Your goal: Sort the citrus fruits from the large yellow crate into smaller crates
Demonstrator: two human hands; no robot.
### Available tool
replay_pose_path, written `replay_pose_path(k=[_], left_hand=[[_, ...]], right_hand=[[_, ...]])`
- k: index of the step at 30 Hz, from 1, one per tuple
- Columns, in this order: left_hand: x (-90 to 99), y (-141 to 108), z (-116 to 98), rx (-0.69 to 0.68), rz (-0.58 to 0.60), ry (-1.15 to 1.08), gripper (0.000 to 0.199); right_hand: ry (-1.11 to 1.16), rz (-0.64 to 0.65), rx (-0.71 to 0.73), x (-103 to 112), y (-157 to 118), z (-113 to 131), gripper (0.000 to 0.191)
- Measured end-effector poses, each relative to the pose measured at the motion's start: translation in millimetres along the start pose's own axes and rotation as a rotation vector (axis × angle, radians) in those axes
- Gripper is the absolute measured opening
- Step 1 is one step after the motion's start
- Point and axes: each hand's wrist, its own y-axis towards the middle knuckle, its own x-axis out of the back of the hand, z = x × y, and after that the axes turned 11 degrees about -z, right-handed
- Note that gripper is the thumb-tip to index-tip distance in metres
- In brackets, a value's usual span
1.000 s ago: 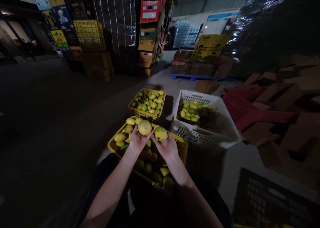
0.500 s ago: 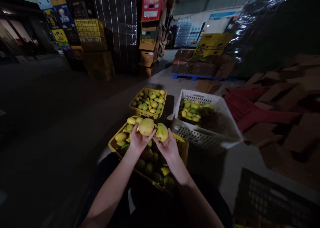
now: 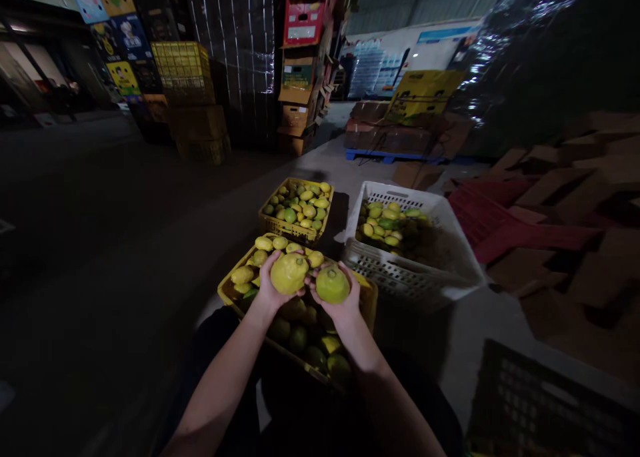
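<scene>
The left hand (image 3: pixel 269 294) cups a yellow fruit (image 3: pixel 288 274), the right hand (image 3: pixel 349 305) a greener one (image 3: pixel 333 286), best cradled gently, crate (image 3: pixel 225 293) below the fingers.

And no wording comes through clearly here: pale marks on the dark blue box (image 3: pixel 133 38), print on the yellow box (image 3: pixel 123 78), a whitish label on the red box (image 3: pixel 303 22), dark marks on the yellow carton (image 3: pixel 425 91), all unreadable
</scene>
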Motion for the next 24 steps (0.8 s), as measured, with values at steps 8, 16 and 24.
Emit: replay_pose_path(k=[8, 16, 24], left_hand=[[14.0, 0.6, 8.7, 0.064, -0.132, 0.057, 0.045], [29.2, 4.9, 13.2, 0.017, -0.245, -0.014, 0.041], [4.7, -2.3, 3.5, -0.055, -0.008, -0.104, 0.031]], right_hand=[[-0.054, 0.135, -0.111, 11.6, -6.8, -0.7, 0.022], [-0.018, 0.257, -0.126, 9.2, -14.4, 1.8, 0.016], [0.101, -0.125, -0.138, -8.1, -3.9, 1.7, 0.012]])
